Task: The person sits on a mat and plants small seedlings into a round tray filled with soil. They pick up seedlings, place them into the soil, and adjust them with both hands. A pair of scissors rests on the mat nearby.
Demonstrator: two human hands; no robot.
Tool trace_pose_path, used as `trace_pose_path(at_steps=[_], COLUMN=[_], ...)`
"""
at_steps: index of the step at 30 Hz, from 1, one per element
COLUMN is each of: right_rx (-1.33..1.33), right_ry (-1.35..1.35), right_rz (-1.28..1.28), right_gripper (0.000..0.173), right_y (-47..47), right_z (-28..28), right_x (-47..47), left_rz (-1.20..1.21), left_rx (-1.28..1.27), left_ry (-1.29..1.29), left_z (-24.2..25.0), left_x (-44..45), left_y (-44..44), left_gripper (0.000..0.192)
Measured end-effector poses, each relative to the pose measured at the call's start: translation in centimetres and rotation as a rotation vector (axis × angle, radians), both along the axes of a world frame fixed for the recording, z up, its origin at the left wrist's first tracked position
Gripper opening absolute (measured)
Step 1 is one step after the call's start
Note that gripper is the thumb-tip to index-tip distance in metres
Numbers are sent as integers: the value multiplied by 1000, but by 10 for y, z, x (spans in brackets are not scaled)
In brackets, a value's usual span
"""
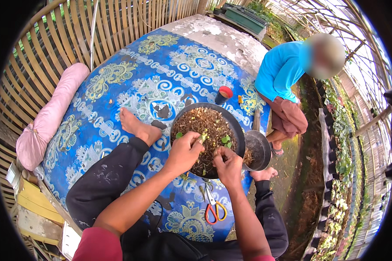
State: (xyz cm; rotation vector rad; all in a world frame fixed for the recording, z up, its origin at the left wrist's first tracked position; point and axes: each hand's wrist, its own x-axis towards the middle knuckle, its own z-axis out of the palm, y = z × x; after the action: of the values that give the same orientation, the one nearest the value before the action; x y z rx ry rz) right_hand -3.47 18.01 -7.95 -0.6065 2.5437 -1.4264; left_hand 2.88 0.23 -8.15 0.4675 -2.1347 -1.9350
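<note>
A round black pot (240, 137) filled with brown fibrous potting mix (199, 120) stands before me. My left hand (185, 151) is over its near left part, with a small pale green plant cutting (204, 135) pinched between thumb and index finger. My right hand (228, 163) is at the right side of the mix, thumb and finger brought together. Whether a stem lies between them is hidden. Just above those fingers is a small seedling with round green leaves (226, 141). Another green leaf (179, 135) shows beside my left hand.
Scissors with red and yellow handles (215, 212) lie on the blue patterned mat (186, 225). A second black pot (263, 150) adjoins on the right. Beyond stands a small red-rimmed pot (223, 94). A person in a blue top (284, 70) sits at the mat's right edge.
</note>
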Motion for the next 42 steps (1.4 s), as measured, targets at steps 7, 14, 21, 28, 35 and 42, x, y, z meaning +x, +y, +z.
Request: trace_pose_path(at_steps=[7, 14, 21, 28, 35, 42], right_rx=[-389, -518, -488, -288, -218, -18], right_ry=[-342, -415, -347, -203, -77, 49], right_rz=[50, 32, 35, -4, -32, 55], right_gripper=[15, 12, 10, 4, 3, 4], right_y=[-2, 8, 4, 0, 7, 22], right_z=[13, 11, 12, 23, 34, 45], right_x=[-7, -4, -7, -8, -11, -19], left_rz=[38, -21, -8, 40, 37, -28], left_rx=[149, 214, 368, 425, 423, 385], left_ry=[103, 133, 240, 244, 266, 281], left_z=[0, 6, 28, 36, 35, 44], left_x=[-14, -23, -36, -35, -36, -36], left_y=[-3, -6, -27, -60, -62, -66], left_gripper=[31, 28, 30, 33, 33, 32])
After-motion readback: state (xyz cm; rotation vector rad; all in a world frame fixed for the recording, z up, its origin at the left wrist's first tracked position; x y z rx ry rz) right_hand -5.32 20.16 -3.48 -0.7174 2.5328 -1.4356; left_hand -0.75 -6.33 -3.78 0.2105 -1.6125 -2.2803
